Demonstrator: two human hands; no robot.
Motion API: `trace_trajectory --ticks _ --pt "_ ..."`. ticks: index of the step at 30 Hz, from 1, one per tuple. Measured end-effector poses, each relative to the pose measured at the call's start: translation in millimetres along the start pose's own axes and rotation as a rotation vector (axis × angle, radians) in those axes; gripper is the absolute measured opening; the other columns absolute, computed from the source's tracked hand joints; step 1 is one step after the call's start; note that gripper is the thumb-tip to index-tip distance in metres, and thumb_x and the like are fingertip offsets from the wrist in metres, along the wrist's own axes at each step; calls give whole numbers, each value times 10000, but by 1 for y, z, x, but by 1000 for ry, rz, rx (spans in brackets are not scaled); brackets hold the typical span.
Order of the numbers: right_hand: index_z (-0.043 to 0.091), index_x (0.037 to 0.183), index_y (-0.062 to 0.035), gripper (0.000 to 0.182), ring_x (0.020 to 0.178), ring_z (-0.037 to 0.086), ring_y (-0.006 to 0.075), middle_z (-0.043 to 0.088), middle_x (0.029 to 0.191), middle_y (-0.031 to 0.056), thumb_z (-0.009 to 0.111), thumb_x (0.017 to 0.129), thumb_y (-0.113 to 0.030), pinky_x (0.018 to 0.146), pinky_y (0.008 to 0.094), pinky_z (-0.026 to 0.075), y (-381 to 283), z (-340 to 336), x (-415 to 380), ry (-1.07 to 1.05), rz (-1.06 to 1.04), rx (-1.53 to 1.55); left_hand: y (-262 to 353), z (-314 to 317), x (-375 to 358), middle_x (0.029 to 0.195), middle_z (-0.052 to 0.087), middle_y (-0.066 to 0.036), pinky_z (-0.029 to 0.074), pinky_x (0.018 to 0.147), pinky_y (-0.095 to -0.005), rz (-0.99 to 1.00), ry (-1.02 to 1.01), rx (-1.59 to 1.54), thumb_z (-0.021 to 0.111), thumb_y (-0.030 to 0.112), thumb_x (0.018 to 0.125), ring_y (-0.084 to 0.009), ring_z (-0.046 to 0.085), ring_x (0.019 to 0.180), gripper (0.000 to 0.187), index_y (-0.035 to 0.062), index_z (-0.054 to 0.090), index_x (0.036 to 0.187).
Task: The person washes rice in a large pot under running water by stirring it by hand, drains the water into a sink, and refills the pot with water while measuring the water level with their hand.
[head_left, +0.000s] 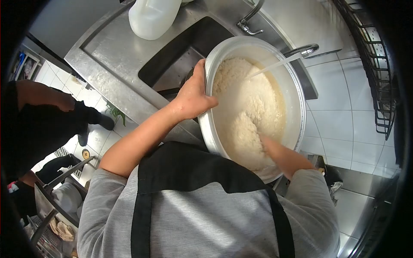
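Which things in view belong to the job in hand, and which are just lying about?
In use:
large pot, left hand at its rim
wet pale grains, probably rice, right hand sunk in them
tap, its water stream falling into the pot

Apparently not in use:
plastic jug by the sink
wire rack at the wall
white dishes, it seems, lower left

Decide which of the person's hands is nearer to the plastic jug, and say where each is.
Left. The left hand grips the left rim of the pot, across the sink from the plastic jug; the right hand is farther, sunk in the rice.
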State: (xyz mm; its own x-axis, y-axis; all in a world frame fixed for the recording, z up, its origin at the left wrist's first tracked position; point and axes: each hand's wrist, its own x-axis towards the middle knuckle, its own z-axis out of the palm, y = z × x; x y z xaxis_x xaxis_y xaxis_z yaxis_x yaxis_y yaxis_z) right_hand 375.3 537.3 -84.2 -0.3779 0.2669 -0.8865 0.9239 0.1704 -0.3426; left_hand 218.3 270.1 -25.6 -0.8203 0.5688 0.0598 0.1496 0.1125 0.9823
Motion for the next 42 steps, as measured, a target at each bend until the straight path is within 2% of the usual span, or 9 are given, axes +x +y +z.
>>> trace_trajectory --ticks 7,12,14,18,20,22,30,34,42 --pt "497 1216 -53 512 1161 487 281 516 1265 121 411 855 -406 999 385 356 -78 76 49 -218 -355 878 7 -6 -1 1320 370 -242 284 1038 -300 -78 -69 -92 621 49 625 -284 385 1237 941 -78 86 1388" --pt "546 1155 -42 453 1133 513 282 545 1227 128 462 829 -345 997 366 362 -103 5 81 136 -530 1011 5 -7 1 1260 410 -264 332 999 -323 -41 -71 -34 633 82 625 -310 435 1177 945 -87 82 1374" --pt "565 1130 -37 430 1122 523 282 557 1212 132 482 818 -320 996 359 364 -92 -43 93 434 -597 799 0 -5 2 1134 502 -303 420 922 -371 18 -33 15 628 117 619 -376 543 1051 931 -83 93 1355" --pt "604 1081 -28 383 1100 544 282 580 1182 138 523 797 -271 995 344 369 -105 -124 115 1060 -831 -765 -1 -4 3 1138 499 -299 421 922 -367 24 -44 -16 638 127 617 -372 541 1052 944 -85 89 1355" --pt "648 990 -3 370 1077 556 319 615 1112 163 573 739 -264 988 360 381 -147 -110 106 985 -604 -1196 5 -7 3 1133 501 -298 421 922 -366 14 -57 -2 645 131 614 -373 541 1051 949 -86 91 1354" --pt "681 869 0 336 1003 583 349 643 991 206 611 702 -283 921 404 431 -174 -85 140 973 -539 -917 -1 -5 5 1129 502 -296 422 920 -366 22 -58 -3 650 132 610 -371 542 1049 952 -85 96 1352" --pt "522 1222 -38 688 1238 363 383 361 1354 211 733 606 -263 1009 395 361 -107 -7 28 364 -964 -1078 -3 -7 2 1140 495 -303 425 916 -363 65 -57 -7 668 153 596 -368 541 1056 980 -91 93 1352" --pt "464 1290 -29 838 1273 303 412 240 1428 216 787 569 -309 1050 425 326 -35 -26 -4 319 -766 -1179 -4 -6 3 1156 484 -315 419 927 -357 39 -72 -35 669 157 597 -370 535 1068 1008 -101 66 1362" --pt "639 1096 -47 507 1270 345 360 334 1399 186 644 721 -388 1061 494 265 -44 54 -45 -245 -388 -1896 -2 -5 2 1175 473 -322 411 941 -352 38 -65 -22 658 150 606 -369 523 1090 1007 -109 52 1367"
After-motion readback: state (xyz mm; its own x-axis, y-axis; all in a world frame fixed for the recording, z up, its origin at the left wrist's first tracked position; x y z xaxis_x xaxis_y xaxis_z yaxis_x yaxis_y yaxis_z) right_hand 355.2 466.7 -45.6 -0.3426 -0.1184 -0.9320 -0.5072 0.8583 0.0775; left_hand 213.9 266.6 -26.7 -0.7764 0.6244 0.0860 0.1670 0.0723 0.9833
